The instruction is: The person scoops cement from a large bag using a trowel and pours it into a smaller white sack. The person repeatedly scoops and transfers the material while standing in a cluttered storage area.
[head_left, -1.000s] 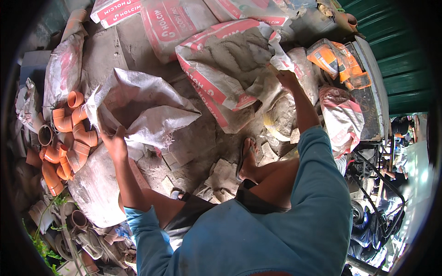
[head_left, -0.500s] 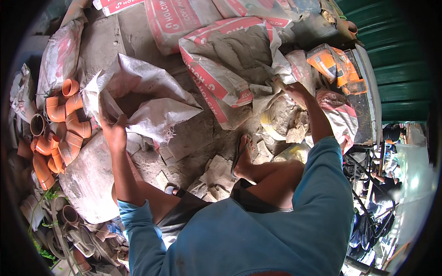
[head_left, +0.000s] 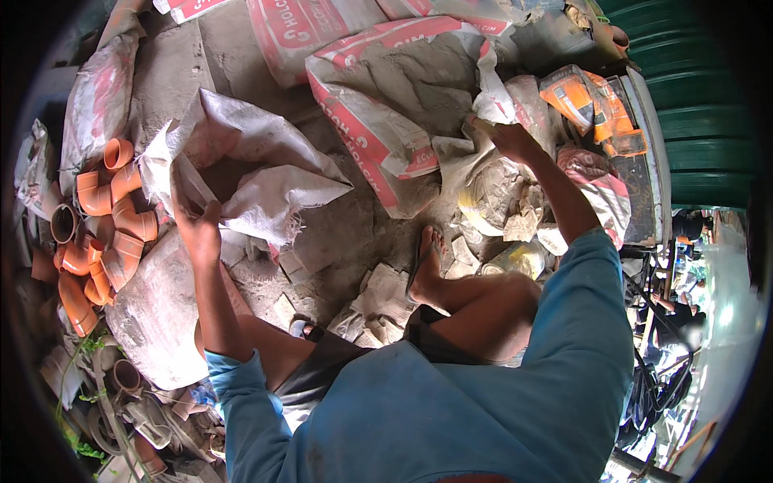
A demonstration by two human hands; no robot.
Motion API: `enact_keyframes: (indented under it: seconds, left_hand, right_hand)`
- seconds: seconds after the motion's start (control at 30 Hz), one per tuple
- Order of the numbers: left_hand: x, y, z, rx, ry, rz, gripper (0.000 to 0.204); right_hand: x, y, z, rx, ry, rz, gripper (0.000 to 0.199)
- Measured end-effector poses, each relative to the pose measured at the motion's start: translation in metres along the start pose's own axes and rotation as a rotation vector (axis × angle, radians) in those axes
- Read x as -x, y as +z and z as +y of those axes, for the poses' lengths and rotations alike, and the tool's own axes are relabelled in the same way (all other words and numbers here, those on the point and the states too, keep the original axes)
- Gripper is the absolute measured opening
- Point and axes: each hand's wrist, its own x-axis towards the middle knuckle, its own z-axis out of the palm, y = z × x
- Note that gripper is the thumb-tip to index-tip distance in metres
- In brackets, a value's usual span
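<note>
My left hand (head_left: 198, 229) is closed on the near left rim of a white woven sack (head_left: 278, 205). The sack's mouth gapes, and its inside lies in shadow. To the right lies a torn red-and-white cement bag (head_left: 354, 133), cut open along its top. Grey powder (head_left: 419, 76) fills the opening. At the bag's right edge, my right hand (head_left: 517, 143) has its fingers closed on the loose torn paper. The fingertips are partly lost against that paper.
Orange pipe elbows (head_left: 125, 217) are heaped at the left. More cement bags (head_left: 302, 32) lie at the back. Orange packets (head_left: 576, 101) sit at the right, by a green corrugated wall (head_left: 684, 105). Torn paper scraps (head_left: 382, 294) lie near my sandalled foot (head_left: 427, 262).
My right hand has moved slightly up and away from me, its forearm swinging outward, still at the cement bag's edge. My left hand keeps its hold on the woven sack.
</note>
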Motion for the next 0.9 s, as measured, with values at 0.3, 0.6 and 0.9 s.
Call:
enact_keyframes:
  seconds: [0.3, 0.6, 0.9]
  left_hand:
    - [0.003, -0.008, 0.005, 0.037, 0.009, -0.005, 0.093]
    - [0.004, -0.006, 0.008, -0.017, 0.010, -0.020, 0.091]
    - [0.008, 0.003, 0.010, 0.029, -0.041, -0.045, 0.092]
  right_hand:
    - [0.036, -0.017, -0.028, -0.479, 0.390, -0.234, 0.042]
    - [0.037, 0.005, -0.029, -0.956, 0.445, -0.328, 0.026]
    - [0.038, 0.042, -0.048, -1.305, 0.415, -0.328, 0.033]
